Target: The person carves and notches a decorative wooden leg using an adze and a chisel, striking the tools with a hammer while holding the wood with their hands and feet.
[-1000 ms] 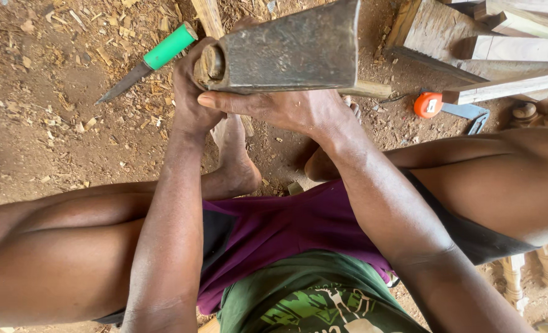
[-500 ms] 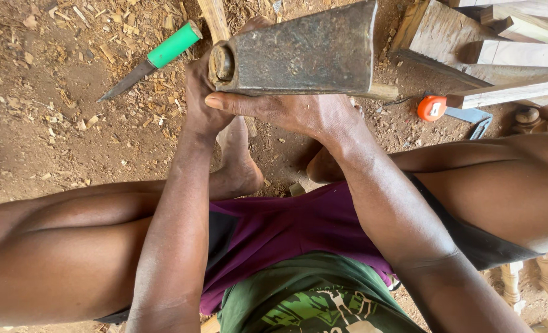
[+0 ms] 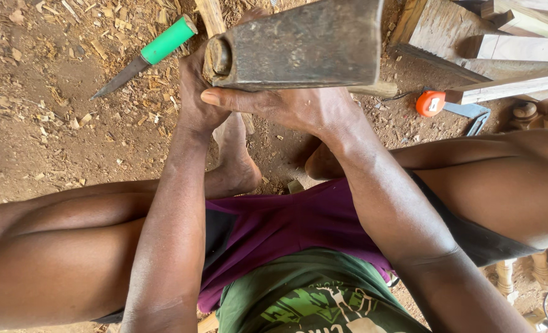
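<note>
Both hands hold a heavy grey metal axe head [image 3: 305, 43] above the dirt floor [image 3: 33, 135], at the top centre of the view: the right hand [image 3: 286, 108] lies under its lower edge with fingers closed against the metal, and the left hand [image 3: 194, 92] is wrapped around its eye end. A green-handled chisel [image 3: 147, 55] lies on the wood chips just left of the hands. An orange tape measure [image 3: 431, 103] and sawn wooden blocks [image 3: 502, 49] lie to the right.

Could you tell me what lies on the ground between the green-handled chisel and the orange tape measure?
In the head view, both hands gripping the axe head.
</note>
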